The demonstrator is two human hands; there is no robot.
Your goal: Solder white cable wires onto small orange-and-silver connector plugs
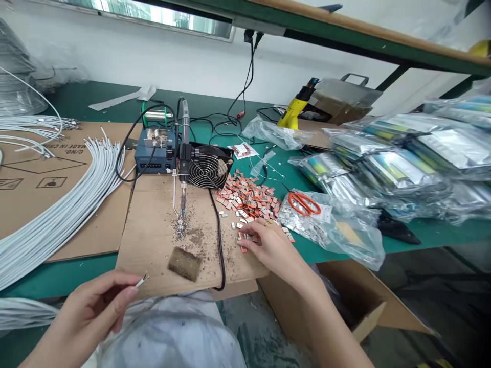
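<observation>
The green table [422,232] carries a cardboard sheet [153,240] with a soldering iron [183,168] standing at its far edge. Right of the iron lies a heap of small orange-and-silver connectors [249,199]; the right hand [268,245] rests at its near edge, grip clenched on one connector. Nearer than the iron, the left hand [88,312] pinches a white wire [141,281], its stripped tip poking beyond the fingertips

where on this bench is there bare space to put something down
Bare cardboard lies between the white wire bundle and the solder dross, left of the sponge. Green table shows below that bundle. Crowded: the small parts by the right hand, and the bags. The left hand pinches a wire end.
</observation>
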